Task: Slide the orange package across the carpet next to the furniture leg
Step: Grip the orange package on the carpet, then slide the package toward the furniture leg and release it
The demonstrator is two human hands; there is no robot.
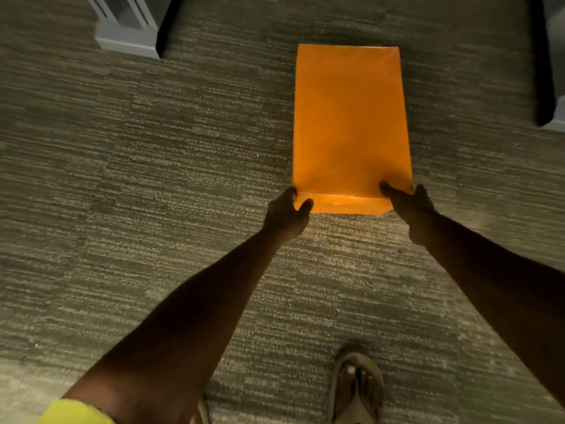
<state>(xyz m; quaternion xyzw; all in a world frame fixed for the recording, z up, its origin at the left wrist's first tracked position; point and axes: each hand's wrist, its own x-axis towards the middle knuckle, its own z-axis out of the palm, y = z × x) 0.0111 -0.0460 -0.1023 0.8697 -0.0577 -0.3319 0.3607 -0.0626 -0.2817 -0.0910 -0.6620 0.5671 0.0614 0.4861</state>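
A flat rectangular orange package (350,123) lies lengthwise on the grey carpet (153,179), right of centre. My left hand (286,214) grips its near left corner, thumb on the front face. At the near right corner my right hand (408,203) holds the package, thumb resting on top. A grey furniture leg (128,35) with a stepped base stands at the far left, well apart from the package.
Another grey furniture base (555,117) with a dark upright edge shows at the right edge, right of the package. My foot in a sandal (356,390) is at the bottom, behind the package. Carpet stretches between the two furniture pieces.
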